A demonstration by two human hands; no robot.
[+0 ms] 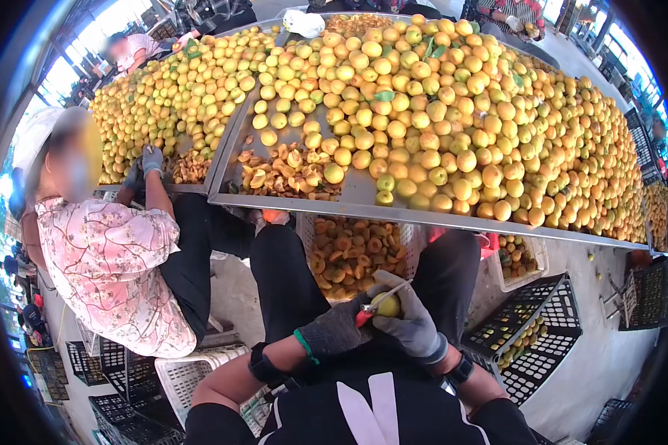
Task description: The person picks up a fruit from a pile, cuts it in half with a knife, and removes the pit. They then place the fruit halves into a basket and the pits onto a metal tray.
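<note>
My left hand (340,326), in a dark glove with a green cuff, is closed round the red handle of a knife (363,317). The blade points up and right across a yellow-green fruit (387,305). That fruit sits in my right hand (414,320), which wears a grey glove and has its fingers wrapped round it. Both hands are close together above my lap. Just beyond them, between my knees, a crate (409,256) holds many halved fruits (356,252).
A metal table (364,185) heaped with whole fruits (438,111) spans the front, with cut pieces (286,169) near its edge. A co-worker (107,245) sits at the left. Black crates (545,348) stand at the right, a white crate (193,371) at the lower left.
</note>
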